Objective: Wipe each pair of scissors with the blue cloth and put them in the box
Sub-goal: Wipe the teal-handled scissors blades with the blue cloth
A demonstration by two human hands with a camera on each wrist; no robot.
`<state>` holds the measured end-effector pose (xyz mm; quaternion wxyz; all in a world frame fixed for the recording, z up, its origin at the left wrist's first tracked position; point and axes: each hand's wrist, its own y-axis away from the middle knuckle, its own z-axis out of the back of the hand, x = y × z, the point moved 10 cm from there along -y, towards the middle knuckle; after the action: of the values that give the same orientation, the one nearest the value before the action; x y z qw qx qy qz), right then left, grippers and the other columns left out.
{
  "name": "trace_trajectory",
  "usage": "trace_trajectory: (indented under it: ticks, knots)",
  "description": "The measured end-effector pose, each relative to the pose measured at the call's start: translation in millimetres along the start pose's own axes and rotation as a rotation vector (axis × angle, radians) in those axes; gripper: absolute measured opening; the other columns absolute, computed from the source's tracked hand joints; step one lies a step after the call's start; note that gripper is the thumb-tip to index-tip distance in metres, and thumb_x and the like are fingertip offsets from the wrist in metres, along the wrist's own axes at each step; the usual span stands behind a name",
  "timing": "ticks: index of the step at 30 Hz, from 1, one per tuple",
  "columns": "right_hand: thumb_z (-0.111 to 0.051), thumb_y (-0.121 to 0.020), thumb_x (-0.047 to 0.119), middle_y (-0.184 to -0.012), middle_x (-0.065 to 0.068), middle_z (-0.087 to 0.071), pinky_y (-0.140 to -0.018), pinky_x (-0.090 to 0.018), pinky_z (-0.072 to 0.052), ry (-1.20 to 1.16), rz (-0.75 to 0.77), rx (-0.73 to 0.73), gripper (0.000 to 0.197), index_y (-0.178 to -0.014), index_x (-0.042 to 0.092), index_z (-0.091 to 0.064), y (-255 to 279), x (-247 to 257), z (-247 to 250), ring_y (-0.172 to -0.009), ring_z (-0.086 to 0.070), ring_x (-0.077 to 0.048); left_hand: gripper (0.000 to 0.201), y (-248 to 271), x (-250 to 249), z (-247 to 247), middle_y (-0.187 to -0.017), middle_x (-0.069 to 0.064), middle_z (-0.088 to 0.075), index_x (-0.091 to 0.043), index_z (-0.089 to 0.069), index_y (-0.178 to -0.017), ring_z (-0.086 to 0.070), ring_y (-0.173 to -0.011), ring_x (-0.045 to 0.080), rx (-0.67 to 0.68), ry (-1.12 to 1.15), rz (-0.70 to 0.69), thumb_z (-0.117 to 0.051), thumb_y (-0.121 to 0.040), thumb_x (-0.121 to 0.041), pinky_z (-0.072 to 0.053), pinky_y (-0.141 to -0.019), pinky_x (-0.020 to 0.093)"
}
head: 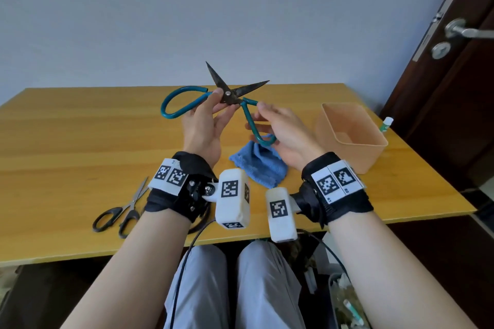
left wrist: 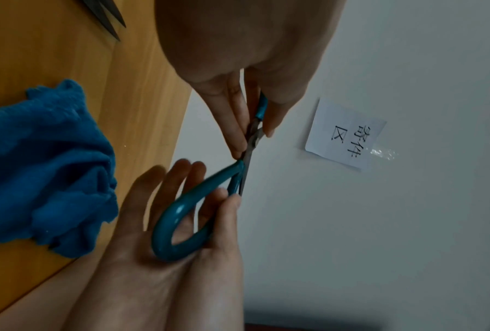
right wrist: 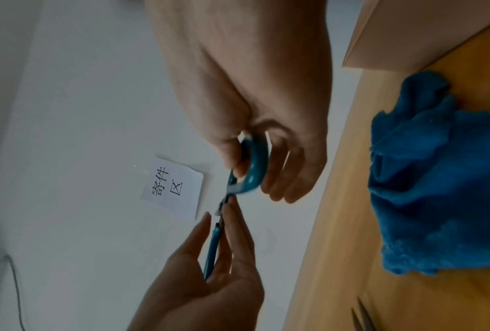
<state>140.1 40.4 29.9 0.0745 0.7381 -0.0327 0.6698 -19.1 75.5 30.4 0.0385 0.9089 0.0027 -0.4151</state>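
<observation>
The teal-handled scissors (head: 248,88) are held up above the table with their dark blades spread apart. My left hand (head: 223,101) pinches them at the pivot between thumb and fingers, which the left wrist view shows close up at the scissors (left wrist: 252,143). My right hand (head: 258,119) holds the lower handle loop (right wrist: 256,165), thumb on one side and fingers on the other. The crumpled blue cloth (head: 258,165) lies on the table under my hands, untouched. A peach box (head: 350,139) stands to the right. Black-handled scissors (head: 120,211) lie at the near left.
The yellow wooden table (head: 80,141) ends near my lap and at the wall behind. A glue stick (head: 386,124) stands past the box by the right edge. A dark door with a metal handle (head: 459,31) is on the right. A paper label (left wrist: 345,134) is stuck to the wall.
</observation>
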Motion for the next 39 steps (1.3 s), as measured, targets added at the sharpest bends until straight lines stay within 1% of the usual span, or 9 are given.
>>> trace_trajectory:
  ticks: [4,7,12,20,26,31,34,36,39]
  knots:
    - [-0.05,-0.103,0.031,-0.114,-0.016,-0.071,-0.085,-0.043,-0.059,-0.231,0.077,-0.046,0.033,-0.078,0.01,-0.05,-4.1,16.5,10.3,-0.101,-0.071,-0.03,0.029,0.1,-3.6,-28.3,-0.104,0.013,-0.075,-0.005,-0.063,-0.108,-0.074,-0.1,0.024,0.164,0.053,0.057,-0.065,-0.097,-0.032,-0.056,-0.097,0.037]
    - [-0.049,-0.103,0.03,-0.114,-0.01,-0.072,-0.086,-0.042,-0.059,-0.198,0.154,-0.076,0.033,-0.076,0.012,-0.05,-7.3,29.4,21.9,-0.104,-0.07,-0.029,0.039,-4.4,-0.3,-26.1,-0.117,0.012,-0.07,-0.008,-0.063,-0.113,-0.071,-0.109,0.026,0.158,0.135,0.15,-0.065,-0.095,-0.042,-0.054,-0.101,0.039]
    - [-0.048,-0.103,0.034,-0.105,-0.001,-0.074,-0.086,-0.042,-0.057,-0.166,0.22,-0.137,0.033,-0.077,0.014,-0.052,-12.1,43.5,44.2,-0.101,-0.072,-0.024,0.025,-20.4,-4.7,-22.3,-0.118,0.01,-0.069,-0.008,-0.058,-0.122,-0.067,-0.117,0.026,0.147,0.128,0.108,-0.054,-0.104,-0.025,-0.057,-0.091,0.037]
    - [-0.044,-0.104,0.037,-0.1,-0.002,-0.066,-0.078,-0.037,-0.051,-0.265,0.242,-0.21,0.034,-0.078,0.019,-0.054,-11.7,65.9,70.9,-0.097,-0.066,-0.023,0.032,-18.5,0.8,-78.8,-0.132,0.003,-0.065,-0.016,-0.058,-0.134,-0.057,-0.129,0.023,0.334,-0.201,0.114,-0.044,-0.107,-0.027,-0.044,-0.107,0.041]
    - [-0.038,-0.106,0.039,-0.105,-0.006,-0.057,-0.08,-0.037,-0.044,-0.32,0.235,-0.232,0.032,-0.082,0.021,-0.05,-4.0,78.3,86.7,-0.089,-0.06,-0.021,0.026,0.2,34.3,-112.1,-0.13,0.003,-0.061,-0.021,-0.066,-0.121,-0.058,-0.12,0.021,0.448,-0.374,0.207,-0.045,-0.107,-0.027,-0.042,-0.111,0.043]
    - [-0.039,-0.105,0.041,-0.107,-0.001,-0.063,-0.098,-0.044,-0.046,-0.294,0.174,-0.321,0.031,-0.083,0.022,-0.051,7.6,77.5,110.0,-0.099,-0.06,-0.018,0.028,18.3,67.9,-128.4,-0.12,0.006,-0.062,-0.018,-0.067,-0.122,-0.059,-0.114,0.022,0.496,-0.446,0.278,-0.045,-0.107,-0.027,-0.049,-0.105,0.04]
    - [-0.039,-0.106,0.038,-0.096,-0.005,-0.064,-0.084,-0.039,-0.05,-0.307,0.112,-0.387,0.034,-0.079,0.019,-0.048,16.9,73.2,130.4,-0.085,-0.063,-0.02,0.024,23.0,81.2,-135.2,-0.111,0.006,-0.066,-0.014,-0.07,-0.114,-0.063,-0.104,0.02,0.5,-0.466,0.322,-0.05,-0.106,-0.022,-0.055,-0.093,0.031]
    - [-0.039,-0.106,0.035,-0.09,-0.007,-0.063,-0.087,-0.041,-0.052,-0.29,0.05,-0.448,0.035,-0.078,0.018,-0.047,23.2,66.7,145.5,-0.079,-0.063,-0.021,0.02,22.9,91.5,-137.6,-0.104,0.005,-0.069,-0.01,-0.073,-0.107,-0.065,-0.097,0.018,0.495,-0.52,0.344,-0.055,-0.103,-0.019,-0.056,-0.083,0.024]
    - [-0.039,-0.106,0.032,-0.084,-0.005,-0.061,-0.078,-0.038,-0.052,-0.221,-0.027,-0.541,0.035,-0.075,0.017,-0.047,30.4,53.0,167.9,-0.073,-0.06,-0.019,0.019,24.9,111.1,-141.4,-0.095,0.002,-0.071,-0.007,-0.073,-0.098,-0.064,-0.088,0.014,0.496,-0.61,0.378,-0.057,-0.101,-0.016,-0.055,-0.082,0.022]
